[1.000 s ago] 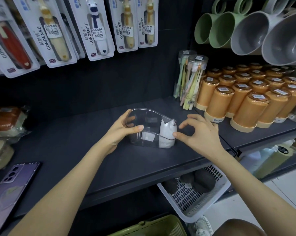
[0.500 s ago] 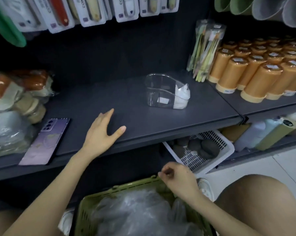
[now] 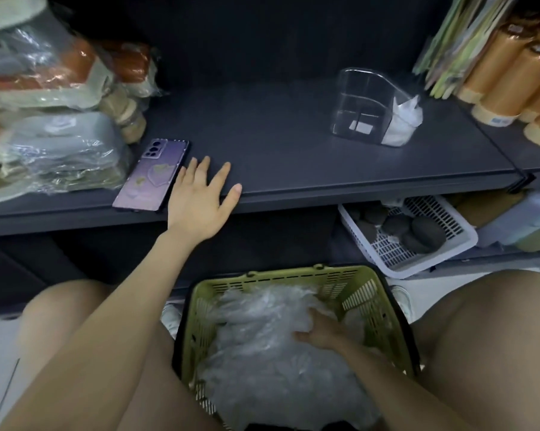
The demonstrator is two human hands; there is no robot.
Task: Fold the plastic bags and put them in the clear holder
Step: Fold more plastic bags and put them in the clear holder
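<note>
The person crouches in front of a dark shelf point(image 3: 293, 144) with a green basket point(image 3: 383, 309) on the floor between the knees, a placing that keeps the supply of loose plastic bags point(image 3: 262, 337) within a short downward reach while the shelf above serves as the place for the finished ones. The right hand point(image 3: 321, 332) is pressed into the crumpled heap in the basket, fingers curled into the film; its grip looks to be closing on a bag, though whether one is truly pinched cannot be told, since the film hides the fingertips. The left hand point(image 3: 200, 200) lies flat and open on the shelf's front edge, holding nothing, probably as a brace for the lean down. It rests just beside a purple phone point(image 3: 153, 175) lying near the front left of the shelf, next to wrapped goods point(image 3: 60, 144) stacked at the left end. The clear holder point(image 3: 362, 107) stands toward the back right of the shelf, well apart from both hands, with one white folded bag point(image 3: 402, 122) standing in its right end and the remaining space empty. Orange canisters point(image 3: 511, 70) crowd the right end, close beside it. By my reading, the task is in an early stage, with a fresh bag about to be fetched for folding.
</note>
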